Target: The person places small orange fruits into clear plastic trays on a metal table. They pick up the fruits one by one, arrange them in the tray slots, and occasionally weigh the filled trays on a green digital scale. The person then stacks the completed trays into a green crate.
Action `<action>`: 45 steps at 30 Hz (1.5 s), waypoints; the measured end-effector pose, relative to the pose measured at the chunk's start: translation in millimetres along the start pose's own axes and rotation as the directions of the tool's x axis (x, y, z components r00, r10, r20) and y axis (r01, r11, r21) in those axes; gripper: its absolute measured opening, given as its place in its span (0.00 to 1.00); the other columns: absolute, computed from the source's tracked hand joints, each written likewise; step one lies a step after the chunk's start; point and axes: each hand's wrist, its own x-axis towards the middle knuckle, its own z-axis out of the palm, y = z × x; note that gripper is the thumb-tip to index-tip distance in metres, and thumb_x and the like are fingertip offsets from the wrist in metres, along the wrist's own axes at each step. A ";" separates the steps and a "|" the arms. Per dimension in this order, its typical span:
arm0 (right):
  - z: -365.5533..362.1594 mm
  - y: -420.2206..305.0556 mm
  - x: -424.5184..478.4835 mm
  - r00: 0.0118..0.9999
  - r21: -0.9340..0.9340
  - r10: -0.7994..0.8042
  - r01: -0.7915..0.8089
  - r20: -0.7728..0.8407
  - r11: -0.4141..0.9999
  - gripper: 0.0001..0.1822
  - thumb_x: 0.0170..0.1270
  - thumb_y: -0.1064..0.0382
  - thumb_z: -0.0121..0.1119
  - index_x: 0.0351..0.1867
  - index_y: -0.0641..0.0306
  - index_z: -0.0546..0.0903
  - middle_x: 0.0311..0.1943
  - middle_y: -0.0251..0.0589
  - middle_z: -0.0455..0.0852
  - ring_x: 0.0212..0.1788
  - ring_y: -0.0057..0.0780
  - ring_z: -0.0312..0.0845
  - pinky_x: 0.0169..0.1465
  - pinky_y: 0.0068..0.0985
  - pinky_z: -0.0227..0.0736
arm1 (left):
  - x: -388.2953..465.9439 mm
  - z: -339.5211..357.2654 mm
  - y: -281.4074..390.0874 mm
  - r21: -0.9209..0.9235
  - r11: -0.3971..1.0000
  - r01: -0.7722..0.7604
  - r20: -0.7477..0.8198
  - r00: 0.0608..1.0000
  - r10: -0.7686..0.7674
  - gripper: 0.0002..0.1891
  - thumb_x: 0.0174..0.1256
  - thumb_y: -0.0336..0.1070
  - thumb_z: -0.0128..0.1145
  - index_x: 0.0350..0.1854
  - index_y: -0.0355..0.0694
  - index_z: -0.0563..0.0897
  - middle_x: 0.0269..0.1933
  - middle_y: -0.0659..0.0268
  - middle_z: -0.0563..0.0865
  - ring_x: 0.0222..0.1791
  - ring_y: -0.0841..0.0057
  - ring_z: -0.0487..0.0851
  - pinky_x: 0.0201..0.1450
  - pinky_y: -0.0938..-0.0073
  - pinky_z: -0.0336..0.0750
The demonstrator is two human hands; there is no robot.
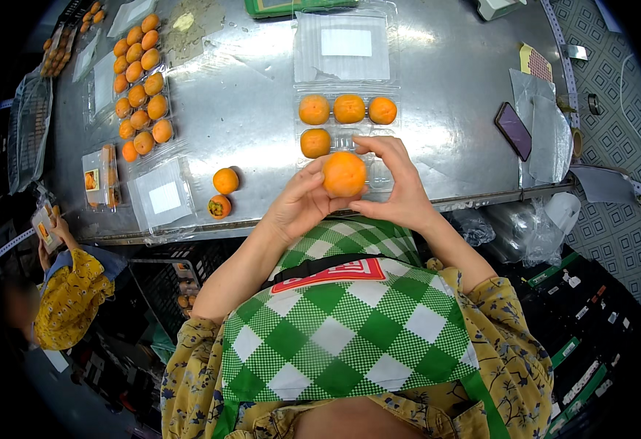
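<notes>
An orange persimmon rests in my left hand, its fingers curled under and along the fruit's left side. My right hand is curved at the fruit's right, thumb and index finger spread apart with nothing between them. Just beyond both hands lies an opened clear plastic clamshell tray. Three persimmons fill its far row, and another persimmon sits at the left of the second row. My hands partly cover the near compartments. The lid, bearing a white label, is folded back away from me.
Two loose persimmons lie on the metal table to the left. Farther left stand filled open trays and a closed pack. A phone and plastic sheets lie right. Another person holds a pack at lower left.
</notes>
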 end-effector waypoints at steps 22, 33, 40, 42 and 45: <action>20.3 4.2 -13.4 0.992 -0.231 -0.104 0.085 -0.071 0.969 0.27 0.38 0.66 0.72 0.46 0.65 0.78 0.42 0.43 0.77 0.45 0.41 0.72 0.47 0.33 0.70 | 0.2 -19.9 -13.7 -0.008 0.989 0.146 0.009 0.989 -0.146 0.30 0.68 0.46 0.55 0.66 0.34 0.64 0.61 0.56 0.74 0.61 0.67 0.75 0.62 0.61 0.73; 16.1 21.3 -10.6 0.992 -0.255 -0.021 -0.011 -0.121 0.967 0.28 0.37 0.66 0.72 0.46 0.63 0.77 0.42 0.44 0.78 0.46 0.43 0.72 0.50 0.34 0.70 | -2.3 -26.7 -10.9 0.047 0.996 0.082 -0.096 0.992 -0.077 0.25 0.71 0.45 0.52 0.63 0.34 0.68 0.55 0.58 0.79 0.57 0.69 0.79 0.59 0.66 0.75; 1.5 36.4 -16.5 0.978 -0.226 0.132 -0.166 -0.158 0.960 0.29 0.37 0.68 0.71 0.48 0.63 0.77 0.44 0.43 0.78 0.49 0.41 0.72 0.54 0.33 0.68 | -34.0 -60.0 -11.3 0.549 0.835 0.032 -0.359 0.911 0.201 0.15 0.64 0.34 0.61 0.51 0.37 0.80 0.43 0.64 0.85 0.41 0.80 0.82 0.46 0.78 0.75; 2.9 39.6 -18.4 0.978 -0.226 0.145 -0.177 -0.150 0.958 0.29 0.37 0.68 0.71 0.48 0.63 0.77 0.44 0.43 0.78 0.49 0.41 0.72 0.54 0.34 0.68 | -43.6 -64.9 -12.5 0.615 0.788 0.040 -0.393 0.881 0.263 0.14 0.63 0.33 0.61 0.50 0.37 0.80 0.42 0.66 0.84 0.39 0.82 0.81 0.44 0.80 0.75; 6.0 40.4 -17.3 0.985 -0.252 0.112 -0.142 -0.131 0.957 0.29 0.36 0.68 0.72 0.47 0.63 0.77 0.43 0.43 0.78 0.49 0.42 0.71 0.54 0.34 0.68 | -53.6 -80.3 -14.3 0.723 0.691 0.023 -0.393 0.836 0.384 0.13 0.63 0.31 0.61 0.49 0.37 0.81 0.39 0.68 0.84 0.37 0.83 0.81 0.41 0.82 0.74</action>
